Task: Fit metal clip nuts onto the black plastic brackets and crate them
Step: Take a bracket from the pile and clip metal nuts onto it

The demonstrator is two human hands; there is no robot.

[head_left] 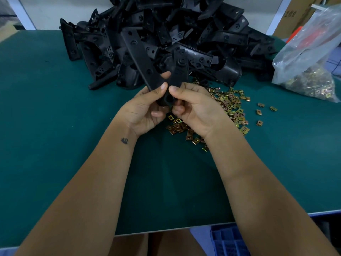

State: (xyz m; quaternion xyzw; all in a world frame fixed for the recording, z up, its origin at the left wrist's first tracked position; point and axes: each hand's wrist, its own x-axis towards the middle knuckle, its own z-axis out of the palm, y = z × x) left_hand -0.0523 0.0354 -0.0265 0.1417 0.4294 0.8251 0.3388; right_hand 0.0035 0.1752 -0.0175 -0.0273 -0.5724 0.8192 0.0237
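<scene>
Green mat (55, 145); bracket heap (166, 34) at back; cardboard box (295, 15) beyond.

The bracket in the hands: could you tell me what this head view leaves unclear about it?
- Bracket: lower end covered by left hand and right hand; whether a clip nut is fitted or held is hidden.
- Blue crate: cut off by the bottom edge and table; contents unseen.
</scene>
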